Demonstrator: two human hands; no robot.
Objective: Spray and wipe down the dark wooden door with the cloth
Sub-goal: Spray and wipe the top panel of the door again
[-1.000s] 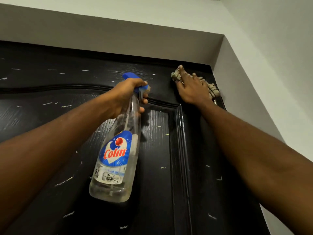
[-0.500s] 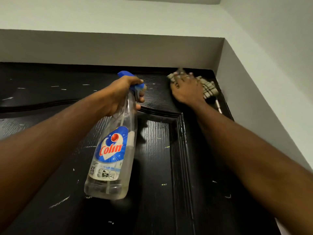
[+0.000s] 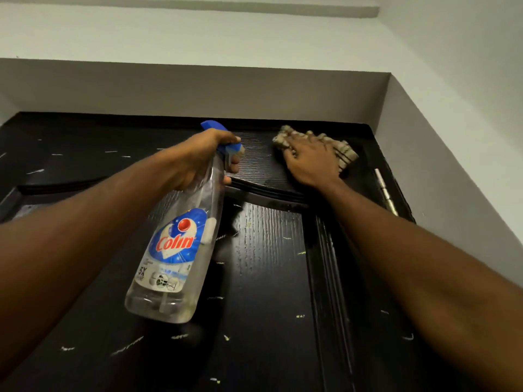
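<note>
The dark wooden door [image 3: 268, 278] fills the lower view, flecked with pale paint specks. My left hand [image 3: 201, 159] grips the neck of a clear Colin spray bottle [image 3: 175, 256] with a blue trigger head, a finger curled at the trigger, nozzle towards the door's top rail. My right hand [image 3: 311, 162] presses a beige patterned cloth [image 3: 343, 154] flat against the top rail near the upper right corner, fingers spread over it. Most of the cloth is hidden under the hand.
A metal hinge [image 3: 386, 190] sits on the door's right edge beside the cloth. The grey lintel [image 3: 198, 91] runs just above the door, and the grey side wall [image 3: 441, 154] closes in on the right. A raised panel moulding [image 3: 325, 264] runs down the door.
The view has tilted upward, showing more wall above the lintel. My right hand slid the cloth leftward along the top rail. The bottle stays in my left hand.
</note>
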